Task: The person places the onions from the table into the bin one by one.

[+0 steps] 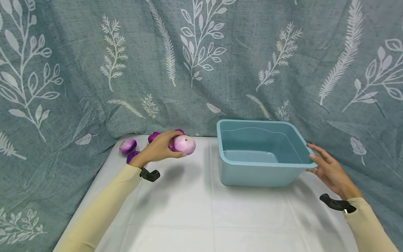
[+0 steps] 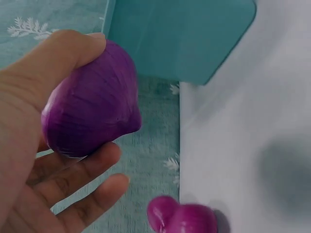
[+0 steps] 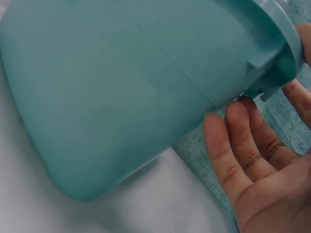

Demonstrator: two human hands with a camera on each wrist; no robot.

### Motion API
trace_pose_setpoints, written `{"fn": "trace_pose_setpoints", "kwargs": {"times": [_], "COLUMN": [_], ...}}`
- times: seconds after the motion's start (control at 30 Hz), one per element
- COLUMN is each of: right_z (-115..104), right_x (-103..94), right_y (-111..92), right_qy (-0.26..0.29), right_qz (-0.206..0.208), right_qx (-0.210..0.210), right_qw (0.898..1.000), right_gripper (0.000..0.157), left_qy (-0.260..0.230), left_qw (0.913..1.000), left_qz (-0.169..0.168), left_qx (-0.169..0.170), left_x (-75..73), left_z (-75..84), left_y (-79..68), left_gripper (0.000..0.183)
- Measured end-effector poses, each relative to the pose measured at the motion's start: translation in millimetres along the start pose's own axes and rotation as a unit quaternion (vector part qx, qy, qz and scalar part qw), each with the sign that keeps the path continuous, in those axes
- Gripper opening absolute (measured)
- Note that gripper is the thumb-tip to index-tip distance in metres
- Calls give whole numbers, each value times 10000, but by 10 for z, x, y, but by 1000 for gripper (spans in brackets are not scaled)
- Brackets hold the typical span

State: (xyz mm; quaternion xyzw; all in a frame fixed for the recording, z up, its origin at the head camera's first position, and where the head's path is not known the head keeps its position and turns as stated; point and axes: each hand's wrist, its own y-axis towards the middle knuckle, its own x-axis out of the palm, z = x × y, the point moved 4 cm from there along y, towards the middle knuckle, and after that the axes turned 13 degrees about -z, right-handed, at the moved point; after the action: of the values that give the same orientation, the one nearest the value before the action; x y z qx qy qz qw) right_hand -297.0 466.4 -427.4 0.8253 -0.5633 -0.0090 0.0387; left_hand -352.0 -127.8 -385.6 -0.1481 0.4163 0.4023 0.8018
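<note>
My left hand point(image 1: 160, 146) grips a purple onion point(image 1: 185, 144) above the back left of the table. In the left wrist view the onion point(image 2: 92, 104) sits between thumb and fingers, its pointed end facing away from the palm. At the right, my right hand point(image 1: 330, 171) holds the rim of a teal plastic tub point(image 1: 255, 175). The thumb lies over the rim, while in the right wrist view the fingers point(image 3: 238, 126) meet the outer wall below it. No contents show inside the tub.
Several more purple onions lie at the back left: one point(image 1: 127, 146) near the table's left edge, another point(image 1: 132, 156) partly behind my wrist, and magenta ones point(image 1: 153, 137) behind my hand. A white cloth point(image 1: 189, 210) covers the table. Behind it hangs a leaf-patterned curtain point(image 1: 141, 70).
</note>
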Motion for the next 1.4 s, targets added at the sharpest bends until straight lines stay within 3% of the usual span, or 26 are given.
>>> {"fn": "trace_pose_setpoints", "kwargs": {"times": [0.27, 0.43, 0.6, 0.8, 1.07, 1.4], "right_z": [11, 8, 6, 15, 13, 30], "right_x": [-4, 2, 3, -5, 10, 16], "right_y": [7, 6, 5, -29, -34, -49], "right_qy": [-38, -28, -17, 117, 140, 190], "right_qz": [13, -43, -44, -135, -143, -182], "right_qx": [-124, -170, -154, -185, -193, -269], "right_qw": [9999, 9998, 9999, 9997, 9996, 9993], "right_gripper": [59, 60, 60, 57, 59, 56], "left_qy": [-581, -245, -81, -319, -237, -152], "left_qw": [9983, 9995, 9987, 9968, 9937, 9926], "left_qz": [-5, 29, 135, 139, 158, -270], "left_qx": [88, 179, 487, 721, 1081, 1174], "left_x": [-4, -16, 2, 82, 221, 473], "left_z": [220, 372, 541, 725, 893, 968], "left_y": [168, 310, 466, 618, 817, 972], "left_gripper": [74, 76, 76, 74, 72, 78]}}
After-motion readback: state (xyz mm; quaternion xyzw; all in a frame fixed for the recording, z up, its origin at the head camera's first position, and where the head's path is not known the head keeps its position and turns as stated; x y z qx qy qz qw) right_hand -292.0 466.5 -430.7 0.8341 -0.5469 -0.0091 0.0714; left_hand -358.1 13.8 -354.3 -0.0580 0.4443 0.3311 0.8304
